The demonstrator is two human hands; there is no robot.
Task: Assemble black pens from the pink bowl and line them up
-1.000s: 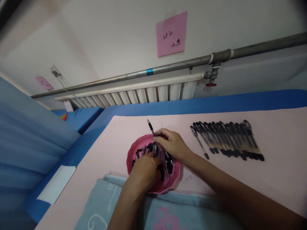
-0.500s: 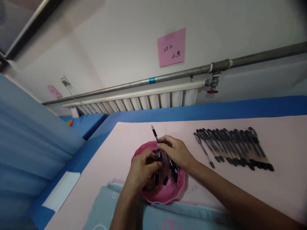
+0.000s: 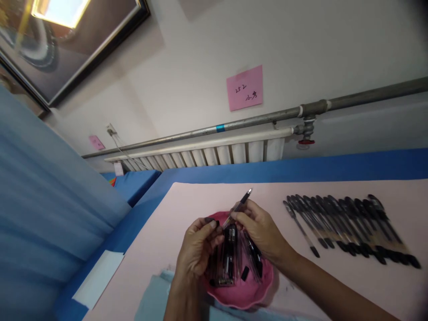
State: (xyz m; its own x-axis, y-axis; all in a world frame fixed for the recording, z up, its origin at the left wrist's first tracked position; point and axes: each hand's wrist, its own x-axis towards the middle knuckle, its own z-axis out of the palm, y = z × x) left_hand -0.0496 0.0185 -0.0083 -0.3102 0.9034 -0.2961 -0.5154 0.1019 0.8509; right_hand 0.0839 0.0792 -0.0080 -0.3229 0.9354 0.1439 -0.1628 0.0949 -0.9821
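Pale wall [image 3: 187, 67] at back, blue curtain [image 3: 50, 191] at left, cut by frame edge. Tabletop [image 3: 190, 196]: blue, pink sheet laid over most of it, near side out of frame. Framed picture [image 3: 100, 31] top left, cropped, glare over part of it. White radiator [image 3: 210, 156] below a grey pipe [image 3: 187, 136], its lower part hidden behind the tabletop. Light blue cloth [image 3: 152, 294] at bottom edge, mostly covered by arms and bowl. Pen row [image 3: 337, 223] lies on the pink sheet at right, slightly blurred, pens overlapping, hard to count. Pink bowl [image 3: 234, 299] in the middle, loaded with clear-barrelled, black-ended pens [image 3: 230, 256]; left side masked by the hand. Left hand [image 3: 200, 245] over bowl's left rim, grip pinching a small black piece [image 3: 209, 220], mostly hidden by fingers, exact shape unclear. Right hand [image 3: 259, 225] over far right rim, grip grasping one pen [image 3: 242, 200], bare tip slanting up and right; its lower end is lost among the fingertips. Pink note [image 3: 244, 88] on wall, handwritten.
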